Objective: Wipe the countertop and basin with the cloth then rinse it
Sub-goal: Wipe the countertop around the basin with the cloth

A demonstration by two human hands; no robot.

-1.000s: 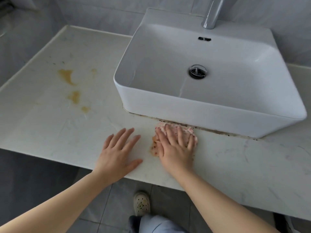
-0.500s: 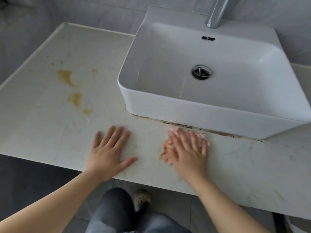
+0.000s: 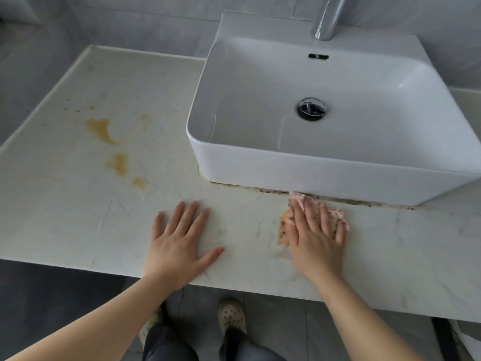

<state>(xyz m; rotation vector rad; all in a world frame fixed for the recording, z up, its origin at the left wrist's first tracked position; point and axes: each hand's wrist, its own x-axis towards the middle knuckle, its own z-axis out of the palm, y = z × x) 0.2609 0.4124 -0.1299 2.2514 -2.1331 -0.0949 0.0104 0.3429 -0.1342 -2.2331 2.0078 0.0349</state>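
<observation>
A pink and orange cloth (image 3: pixel 285 226) lies flat on the pale marbled countertop (image 3: pixel 78 204), just in front of the white basin (image 3: pixel 260 178). My right hand (image 3: pixel 316 235) presses down on the cloth with straight fingers and covers most of it. My left hand (image 3: pixel 179 241) rests flat on the counter to the left, fingers spread, touching no cloth. The basin has a chrome drain (image 3: pixel 311 108) and stands under a chrome tap (image 3: pixel 326 19).
Yellow-brown stains (image 3: pixel 100 130) mark the left part of the counter. A dark grimy seam (image 3: pixel 260 189) runs along the basin's base. The counter's front edge is close to my wrists. Grey tiled walls stand behind, and my shoes show on the floor below.
My right hand has slid the cloth to the right along the basin's front edge. My left hand stays flat on the counter.
</observation>
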